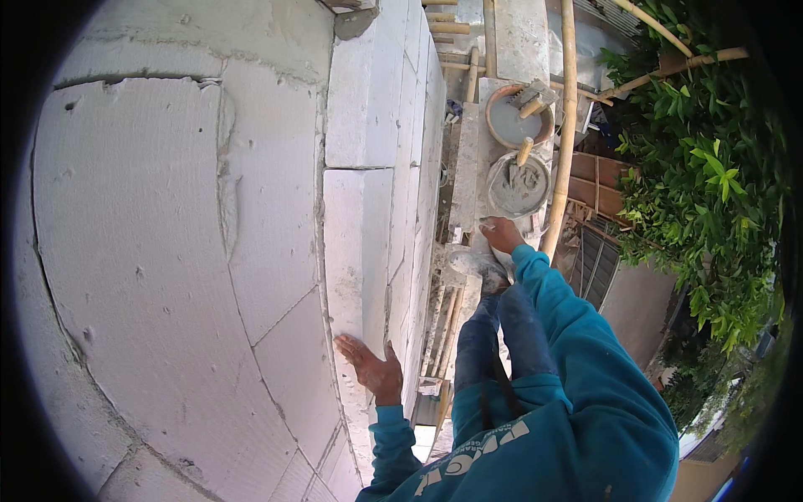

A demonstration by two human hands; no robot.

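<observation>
My left hand (371, 366) lies with fingers stretched out on the narrow white block column (351, 259) of the wall. My right hand (502, 234) is low beside a plank (464, 209), just below a round bucket of grey mortar (517, 197) with a wooden-handled tool (525, 151); its fingers are curled, and whatever they hold is too small to make out. Above that bucket, an orange-rimmed bucket of grey water (507, 117) has a notched trowel (530, 104) across its rim.
A large white block wall (150, 217) fills the left. Narrow scaffold boards run beneath my legs (519, 335), with a bamboo pole (563, 159) along their right edge. Beyond are leafy branches (703, 192), more poles (657, 79) and roofing far below.
</observation>
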